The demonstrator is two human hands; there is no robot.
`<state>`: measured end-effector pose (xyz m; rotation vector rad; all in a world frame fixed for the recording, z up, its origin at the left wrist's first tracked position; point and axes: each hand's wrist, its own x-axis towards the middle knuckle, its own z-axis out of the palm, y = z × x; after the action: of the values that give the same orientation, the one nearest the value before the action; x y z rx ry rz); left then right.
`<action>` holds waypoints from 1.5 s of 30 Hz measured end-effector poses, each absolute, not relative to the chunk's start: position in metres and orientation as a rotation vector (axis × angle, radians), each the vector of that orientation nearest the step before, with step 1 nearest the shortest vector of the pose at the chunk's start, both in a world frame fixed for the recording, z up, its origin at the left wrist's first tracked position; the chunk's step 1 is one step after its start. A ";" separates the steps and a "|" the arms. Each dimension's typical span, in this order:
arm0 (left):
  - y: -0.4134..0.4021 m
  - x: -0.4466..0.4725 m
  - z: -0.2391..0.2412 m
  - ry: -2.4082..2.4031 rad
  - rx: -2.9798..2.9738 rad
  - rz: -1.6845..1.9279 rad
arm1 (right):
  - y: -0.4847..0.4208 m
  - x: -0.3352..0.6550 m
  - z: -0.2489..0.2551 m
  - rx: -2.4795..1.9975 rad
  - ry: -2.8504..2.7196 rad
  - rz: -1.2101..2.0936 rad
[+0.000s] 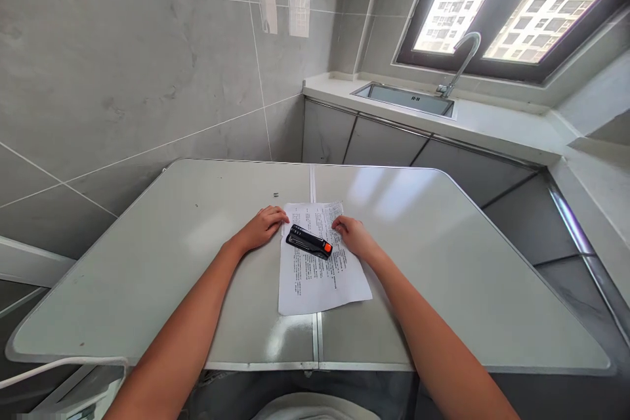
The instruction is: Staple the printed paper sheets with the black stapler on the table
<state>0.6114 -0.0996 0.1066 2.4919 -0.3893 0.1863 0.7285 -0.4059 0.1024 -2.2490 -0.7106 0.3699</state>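
Observation:
A sheet of printed paper point(305, 295) lies on the white table, its lines of print running sideways. On top of it rests a black stapler point(308, 241) with an orange-red patch at its right end; neither hand touches it. My left hand point(263, 226) lies on the table at the paper's upper left edge, fingers stretched out and fingertips at that edge. At the upper right edge, my right hand point(355, 236) has its fingers bent in and pinched on the paper. Two tiny staple-like pieces point(275, 195) lie just beyond the paper.
The folding table point(147, 275) has a metal seam down its middle. Behind it, a counter holds a sink point(408, 100) with a curved faucet point(460, 65) under a window. A grey tiled wall point(123, 65) stands on the left. A white cable point(63, 362) runs by the near left corner.

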 end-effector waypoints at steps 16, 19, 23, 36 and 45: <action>-0.101 0.610 0.107 -0.469 2.498 0.112 | -0.406 0.710 0.129 -2.279 -0.746 0.007; -0.101 0.610 0.108 -0.461 2.495 0.122 | -0.396 0.691 0.134 -2.082 -1.055 0.182; -0.099 0.611 0.106 -0.462 2.473 0.124 | -0.388 0.673 0.130 -2.126 -1.303 0.349; -0.103 0.607 0.112 -0.396 2.448 0.089 | -0.385 0.708 0.104 -1.960 -0.995 0.029; -0.111 0.611 0.111 -0.330 2.525 0.069 | -0.381 0.710 0.101 -1.952 -0.934 0.046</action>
<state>0.6106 -0.1108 0.1110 2.5248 -0.3299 0.0695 0.7101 -0.3812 0.1008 -1.9516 -0.9344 0.0456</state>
